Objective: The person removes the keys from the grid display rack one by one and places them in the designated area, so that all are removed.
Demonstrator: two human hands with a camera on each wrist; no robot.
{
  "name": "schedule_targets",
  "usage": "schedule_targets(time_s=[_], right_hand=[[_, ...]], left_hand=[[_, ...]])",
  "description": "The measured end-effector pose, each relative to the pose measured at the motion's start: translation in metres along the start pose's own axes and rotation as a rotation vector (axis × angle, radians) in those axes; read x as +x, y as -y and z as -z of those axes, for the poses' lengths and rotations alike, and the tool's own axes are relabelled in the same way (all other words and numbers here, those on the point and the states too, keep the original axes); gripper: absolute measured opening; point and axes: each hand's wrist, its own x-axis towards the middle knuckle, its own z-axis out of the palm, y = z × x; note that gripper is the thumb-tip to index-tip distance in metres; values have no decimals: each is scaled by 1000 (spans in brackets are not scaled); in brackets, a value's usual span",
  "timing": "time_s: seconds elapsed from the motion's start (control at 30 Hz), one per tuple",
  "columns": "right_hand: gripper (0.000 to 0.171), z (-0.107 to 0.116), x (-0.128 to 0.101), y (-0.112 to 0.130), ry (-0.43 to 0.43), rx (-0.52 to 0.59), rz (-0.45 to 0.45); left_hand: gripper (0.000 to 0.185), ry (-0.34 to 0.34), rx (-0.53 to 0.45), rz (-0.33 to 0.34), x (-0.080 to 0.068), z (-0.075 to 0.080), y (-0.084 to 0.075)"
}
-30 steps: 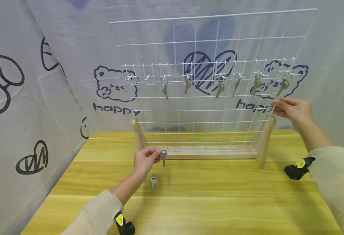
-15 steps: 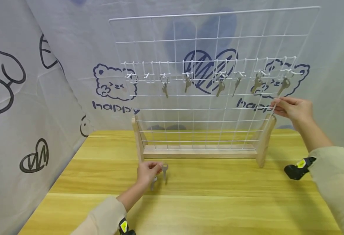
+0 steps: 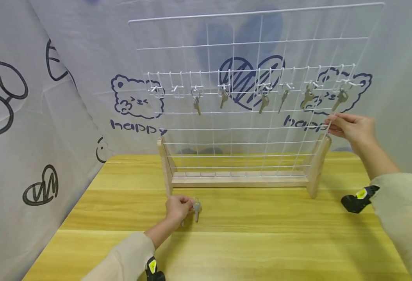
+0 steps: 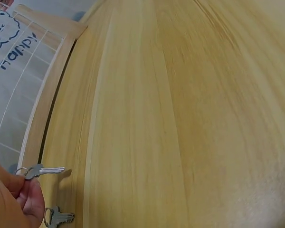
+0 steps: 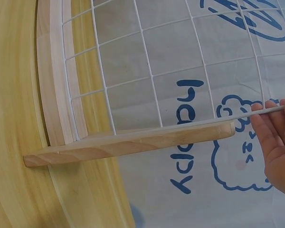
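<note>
Left hand [image 3: 178, 207] pinching key [image 3: 197, 207] by its ring end: small, stiff, light, likely slippery. Right hand [image 3: 351, 128] pinching grid [image 3: 248, 101] edge.

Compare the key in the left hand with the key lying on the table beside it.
The held key is pinched at its head by the left hand and raised off the table; the loose key lies flat on the wood, untouched. The held key's blade shows fully in the left wrist view; the loose key is partly hidden behind the hand. Both are silvery, each with a ring.
</note>
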Motion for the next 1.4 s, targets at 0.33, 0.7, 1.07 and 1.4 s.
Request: schedule_targets(time_s=[0.33,0.7,1.07,1.4], right_hand=[[9,2,-1,0,-6,11,5],[5,1,-1,-1,-11,-14,22],[4,2,-2,-2,-10,-19,19],[10,0,-1,-2,-11,-16,16]], left_hand=[[12,1,155,-56,0,-6,-1],[16,-41,296,-181,-2,-12,6],[21,-14,349,-252,-2,-15,6],[16,-4,406,-269,-2,-14,2]])
